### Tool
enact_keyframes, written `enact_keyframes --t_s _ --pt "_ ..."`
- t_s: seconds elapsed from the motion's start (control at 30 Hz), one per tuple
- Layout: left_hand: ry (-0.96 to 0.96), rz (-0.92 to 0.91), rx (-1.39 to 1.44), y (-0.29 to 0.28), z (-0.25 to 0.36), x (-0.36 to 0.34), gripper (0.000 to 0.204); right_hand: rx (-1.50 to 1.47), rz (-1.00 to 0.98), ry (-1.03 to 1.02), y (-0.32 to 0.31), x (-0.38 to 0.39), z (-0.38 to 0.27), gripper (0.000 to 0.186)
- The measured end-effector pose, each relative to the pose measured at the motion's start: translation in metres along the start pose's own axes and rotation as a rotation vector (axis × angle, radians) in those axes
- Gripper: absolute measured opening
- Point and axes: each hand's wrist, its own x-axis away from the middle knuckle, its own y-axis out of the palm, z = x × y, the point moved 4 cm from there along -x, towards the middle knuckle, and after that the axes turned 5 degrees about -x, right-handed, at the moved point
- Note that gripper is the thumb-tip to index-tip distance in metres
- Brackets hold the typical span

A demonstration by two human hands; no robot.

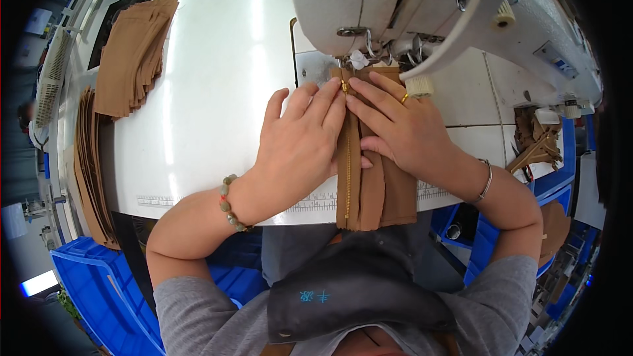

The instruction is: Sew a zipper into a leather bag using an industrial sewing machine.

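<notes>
- Head view: the brown fabric [399, 194], with a brass-toned zipper [349, 188] along its left part, lies on the counter [217, 99], its far end at the presser foot [341, 63] of the sewing machine [330, 0], its near end at the counter's edge.
- Left hand [300, 125]: fingers long and slightly parted, tips at the zipper's far end; the thumb is largely hidden, so I cannot tell whether it pinches the cloth.
- Right hand [403, 125]: fingers fanned wide on top of the fabric, thumb at the loose inner flap.
- Good practice would be light, even pressure from both sides, guiding rather than dragging, so the tape stays straight and unstretched.
- Metal teeth should run parallel to the foot; a drift sideways could strike the needle, which is too small to make out.
- Fingertips sit near the foot; sensible care means keeping them beside its path.
- That flap wants to lie smooth, lest a fold get caught.
</notes>
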Motion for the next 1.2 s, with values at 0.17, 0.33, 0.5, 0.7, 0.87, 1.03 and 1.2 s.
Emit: enact_keyframes --t_s 0.17,0.33,0.5,0.7,0.87,1.03,1.2 --pt "0.019 -0.001 0.014 0.001 0.003 -0.002 0.086 0.068 -0.011 0.028 -0.002 0.007 -0.004 0.064" --pt "0.028 0.03 0.018 0.004 0.001 -0.006 0.087 0.108 0.022 0.027 0.0 0.007 0.0 0.064" --pt "0.023 0.029 0.045 0.007 -0.002 -0.01 0.086 0.115 0.018 0.066 0.002 0.007 0.005 0.065" --pt "0.019 0.027 0.055 0.008 -0.003 -0.009 0.081 0.083 0.012 0.065 -0.001 0.003 0.005 0.064" --pt "0.029 0.028 0.096 0.006 -0.002 -0.006 0.077 0.11 0.051 0.012 -0.008 0.006 -0.004 0.061" --pt "0.136 -0.007 0.097 -0.004 0.005 0.014 0.062 0.033 -0.034 -0.07 -0.015 0.035 -0.037 0.055" --pt "0.187 0.075 0.068 -0.013 0.027 0.038 0.054 -0.184 0.017 -0.159 -0.011 0.071 -0.08 0.034"
